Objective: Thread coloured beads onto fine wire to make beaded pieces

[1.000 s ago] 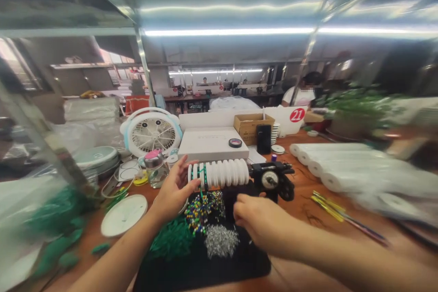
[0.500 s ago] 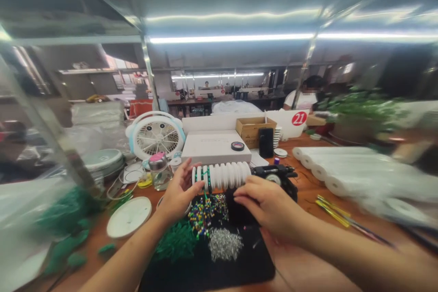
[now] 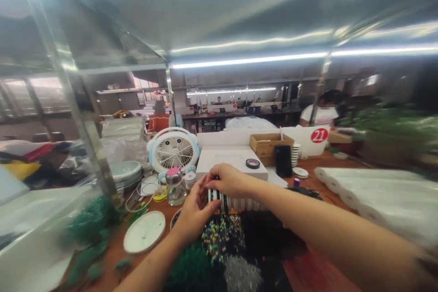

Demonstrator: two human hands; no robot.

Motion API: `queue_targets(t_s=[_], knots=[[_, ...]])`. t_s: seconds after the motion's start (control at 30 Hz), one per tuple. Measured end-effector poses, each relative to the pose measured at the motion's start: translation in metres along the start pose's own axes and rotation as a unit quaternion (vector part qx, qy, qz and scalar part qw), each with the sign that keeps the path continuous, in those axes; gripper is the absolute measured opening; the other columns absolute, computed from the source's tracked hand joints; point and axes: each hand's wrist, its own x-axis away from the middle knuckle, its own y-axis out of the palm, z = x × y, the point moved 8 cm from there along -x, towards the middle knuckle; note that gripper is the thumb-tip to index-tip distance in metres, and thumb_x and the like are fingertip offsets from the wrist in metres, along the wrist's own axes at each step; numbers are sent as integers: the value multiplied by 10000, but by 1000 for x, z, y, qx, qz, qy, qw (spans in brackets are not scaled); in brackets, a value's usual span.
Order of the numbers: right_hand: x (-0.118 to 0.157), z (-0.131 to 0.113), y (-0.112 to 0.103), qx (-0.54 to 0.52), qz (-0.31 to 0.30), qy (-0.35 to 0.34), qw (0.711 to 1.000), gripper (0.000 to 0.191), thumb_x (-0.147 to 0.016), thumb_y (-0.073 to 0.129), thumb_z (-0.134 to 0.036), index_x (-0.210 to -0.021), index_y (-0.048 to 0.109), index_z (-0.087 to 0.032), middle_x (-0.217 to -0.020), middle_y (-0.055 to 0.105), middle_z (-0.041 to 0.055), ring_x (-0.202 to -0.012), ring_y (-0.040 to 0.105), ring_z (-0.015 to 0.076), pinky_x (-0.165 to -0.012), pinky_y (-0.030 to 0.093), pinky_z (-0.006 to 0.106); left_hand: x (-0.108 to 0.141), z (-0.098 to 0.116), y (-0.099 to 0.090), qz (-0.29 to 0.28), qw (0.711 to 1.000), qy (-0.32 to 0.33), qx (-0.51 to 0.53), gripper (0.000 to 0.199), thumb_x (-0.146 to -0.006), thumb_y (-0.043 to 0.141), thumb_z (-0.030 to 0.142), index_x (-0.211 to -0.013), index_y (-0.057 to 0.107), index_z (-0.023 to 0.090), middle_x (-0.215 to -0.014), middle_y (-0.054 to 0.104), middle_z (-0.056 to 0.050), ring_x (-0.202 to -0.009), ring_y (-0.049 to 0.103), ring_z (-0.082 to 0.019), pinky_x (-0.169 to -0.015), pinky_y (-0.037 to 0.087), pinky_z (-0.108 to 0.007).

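Note:
A row of white spools (image 3: pixel 243 204) lies crosswise before me, with dark green strands around its left part. My left hand (image 3: pixel 195 206) is wrapped about the row's left end, thumb in front and fingers behind. Over the top of that end reaches my right hand (image 3: pixel 228 180), its fingertips pinched together; whatever is between them is too small to make out. My right forearm hides part of the row. Below, a pile of multicoloured beads (image 3: pixel 219 237), a heap of clear silvery pieces (image 3: pixel 242 274) and a green tangled pile (image 3: pixel 191 262) rest on a black mat.
Behind the spools are a white box (image 3: pixel 215 159) with a tape roll (image 3: pixel 252 164), a fan (image 3: pixel 174 150), a glass jar (image 3: pixel 176 190) and a cardboard box (image 3: pixel 268 147). A white lid (image 3: pixel 144 232) lies left; plastic-wrapped rolls (image 3: pixel 362 191) lie right. A person (image 3: pixel 320 112) sits beyond.
My right hand has moved left and up, from below the row's right end to its left end. My left hand stays at that end. The view has tilted upward and shifted left.

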Motion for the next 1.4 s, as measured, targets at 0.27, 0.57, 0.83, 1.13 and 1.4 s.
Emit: queue_targets(t_s=[0.27, 0.57, 0.83, 1.13, 1.4], knots=[[12, -5, -21, -45, 86, -17, 995, 105, -835, 517, -99, -765, 592, -122, -751, 607, 28, -699, 524, 117, -643, 386, 221, -3, 3, 4, 0, 1000, -11, -23, 691, -704, 692, 281, -1300, 361, 167, -1351, 473, -156, -1274, 405, -278, -1089, 294, -448], [155, 64, 43, 288, -71, 115, 948, 153, -763, 515, -21, -734, 624, -125, -814, 618, 81, -640, 559, 157, -539, 314, 261, -4, 3, 7, -5, 997, -50, -65, 720, -721, 659, 321, -1337, 316, 175, -1392, 428, -158, -1285, 389, -277, -1061, 345, -425], [171, 76, 49, 276, 77, 64, 956, 184, -832, 505, -103, -758, 663, -162, -720, 580, 46, -617, 544, 159, -541, 360, 252, 0, 8, 5, 2, 996, -39, -85, 704, -732, 655, 343, -1327, 320, 172, -1379, 443, -163, -1255, 431, -271, -1072, 319, -443], [88, 2, -17, 280, 197, -47, 938, 330, -904, 389, -159, -1164, 586, -107, -1074, 603, 160, -1005, 523, 271, -892, 406, 421, -7, 3, -2, 37, 987, -131, -85, 496, -765, 639, 375, -1183, 509, 141, -1152, 635, -150, -1086, 580, -287, -969, 423, -463], [70, 11, -12, 257, 122, -15, 958, 304, -927, 382, -221, -1121, 613, -178, -989, 644, 90, -919, 571, 231, -797, 404, 338, 59, 69, 27, 22, 740, 454, -496, 424, -715, 659, 103, -1079, 598, 312, -1189, 571, -32, -1245, 426, -265, -1024, 392, -443]])
